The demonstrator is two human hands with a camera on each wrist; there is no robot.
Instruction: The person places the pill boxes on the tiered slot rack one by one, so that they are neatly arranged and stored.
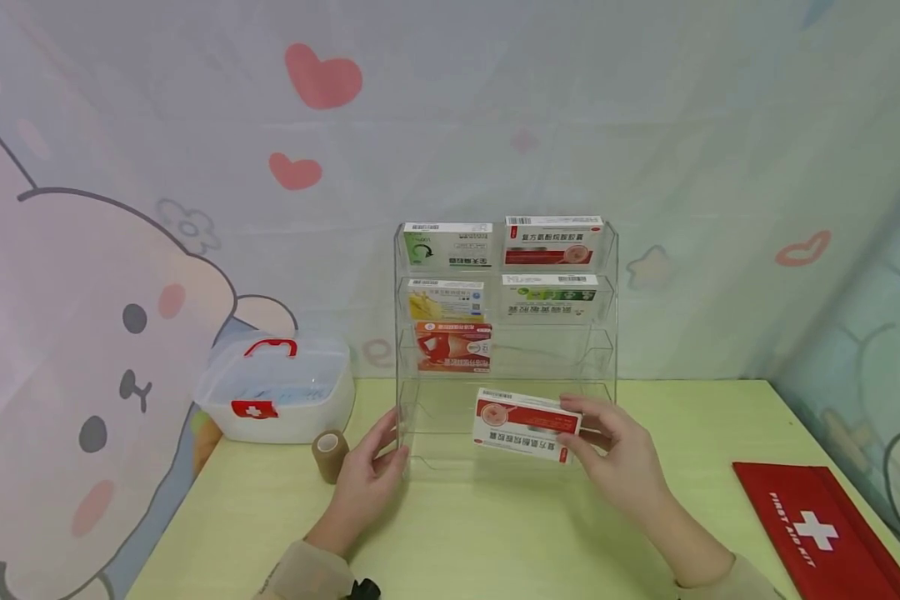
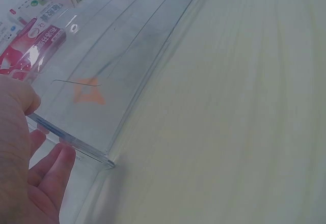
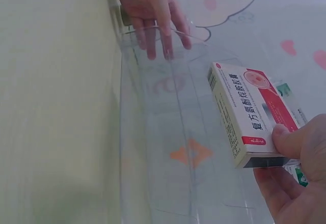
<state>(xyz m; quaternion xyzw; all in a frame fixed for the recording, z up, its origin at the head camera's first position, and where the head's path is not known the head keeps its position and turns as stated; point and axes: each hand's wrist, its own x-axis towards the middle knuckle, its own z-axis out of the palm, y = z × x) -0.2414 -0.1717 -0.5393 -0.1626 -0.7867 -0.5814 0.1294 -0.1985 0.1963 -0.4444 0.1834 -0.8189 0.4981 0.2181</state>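
A clear display rack (image 1: 450, 406) stands on the table with medicine boxes in its upper tiers. My left hand (image 1: 369, 471) grips its left side panel; in the left wrist view the thumb is on one face of the panel and the fingers (image 2: 60, 170) on the other. A red-and-white medicine box (image 1: 521, 425) is pinched at one end by my right hand (image 1: 621, 450), tilted slightly, in front of the lower tiers. The right wrist view shows this medicine box (image 3: 244, 107) between thumb and fingers, apart from the table.
Top-tier boxes are green-white (image 1: 450, 247) and red-white (image 1: 553, 242); below are a yellow box (image 1: 446, 302), another green-white box (image 1: 549, 298) and a red box (image 1: 453, 347). Left stand a brown tape roll (image 1: 330, 457) and white case (image 1: 273, 404). A red first aid pouch (image 1: 817, 529) lies right.
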